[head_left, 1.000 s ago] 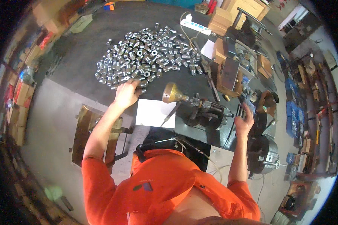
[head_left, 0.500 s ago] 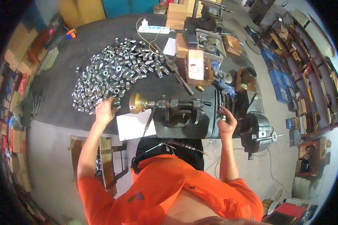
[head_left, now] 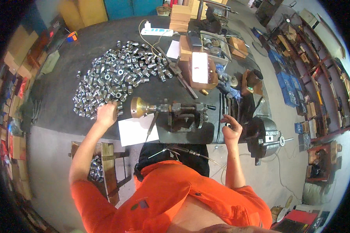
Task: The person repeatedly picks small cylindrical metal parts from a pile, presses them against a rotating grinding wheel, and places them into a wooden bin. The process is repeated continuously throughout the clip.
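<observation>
My left hand [head_left: 107, 114] is at the near edge of a large pile of shiny metal pipe fittings [head_left: 120, 72], its fingers curled down among the pieces. What those fingers grip is hidden. Just right of it, a bench-mounted device [head_left: 186, 110] lies crosswise, with a brass cup-shaped head [head_left: 139, 107] at its left end. My right hand [head_left: 232, 129] hovers by the bench's front edge, between that device and a vise [head_left: 263, 136]. Its fingers are bent around a small shiny spot, too small to name. White paper [head_left: 137, 132] lies under the brass head.
A phone [head_left: 200, 68] leans on a cardboard box [head_left: 202, 82] of small parts. Behind are a power strip [head_left: 157, 32] and a bar tool [head_left: 181, 77]. Blue gloves [head_left: 230, 90] lie right. Below my left arm, a wooden stand holds more fittings [head_left: 97, 169].
My left hand has pushed a little deeper against the pile and its forearm has swung left, uncovering fittings in the stand below. My right hand has turned slightly. The phone screen has changed.
</observation>
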A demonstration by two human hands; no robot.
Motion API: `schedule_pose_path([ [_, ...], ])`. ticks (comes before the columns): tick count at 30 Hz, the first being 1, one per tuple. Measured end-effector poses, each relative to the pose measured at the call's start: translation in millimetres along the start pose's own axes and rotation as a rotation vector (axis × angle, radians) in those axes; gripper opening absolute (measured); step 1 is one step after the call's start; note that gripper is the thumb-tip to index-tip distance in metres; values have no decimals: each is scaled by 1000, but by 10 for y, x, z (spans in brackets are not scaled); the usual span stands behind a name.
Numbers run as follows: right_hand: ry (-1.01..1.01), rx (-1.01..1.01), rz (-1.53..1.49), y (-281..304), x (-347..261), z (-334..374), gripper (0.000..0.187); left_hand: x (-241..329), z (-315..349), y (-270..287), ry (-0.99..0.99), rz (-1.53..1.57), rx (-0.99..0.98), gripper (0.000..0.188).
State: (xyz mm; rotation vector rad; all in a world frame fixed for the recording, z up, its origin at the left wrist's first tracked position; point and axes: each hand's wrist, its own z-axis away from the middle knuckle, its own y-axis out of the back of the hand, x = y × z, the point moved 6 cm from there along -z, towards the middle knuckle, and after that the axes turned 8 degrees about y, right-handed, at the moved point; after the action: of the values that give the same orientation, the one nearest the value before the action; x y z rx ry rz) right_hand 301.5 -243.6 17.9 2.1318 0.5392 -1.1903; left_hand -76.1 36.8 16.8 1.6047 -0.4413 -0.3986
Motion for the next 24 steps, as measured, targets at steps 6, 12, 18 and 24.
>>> schedule_pose_path([
  [6,39,-19,24,-5,24,-18,36,-7,145,79,15,79,9,24],
  [12,-243,46,-464,-197,298,-119,36,-57,294,263,216,1619,-112,24],
  [18,-545,223,-994,-731,600,-419,38,339,306,504,167,1775,-14,22],
  [24,-509,388,-1030,-864,469,-439,37,342,257,365,178,1781,-101,24],
])
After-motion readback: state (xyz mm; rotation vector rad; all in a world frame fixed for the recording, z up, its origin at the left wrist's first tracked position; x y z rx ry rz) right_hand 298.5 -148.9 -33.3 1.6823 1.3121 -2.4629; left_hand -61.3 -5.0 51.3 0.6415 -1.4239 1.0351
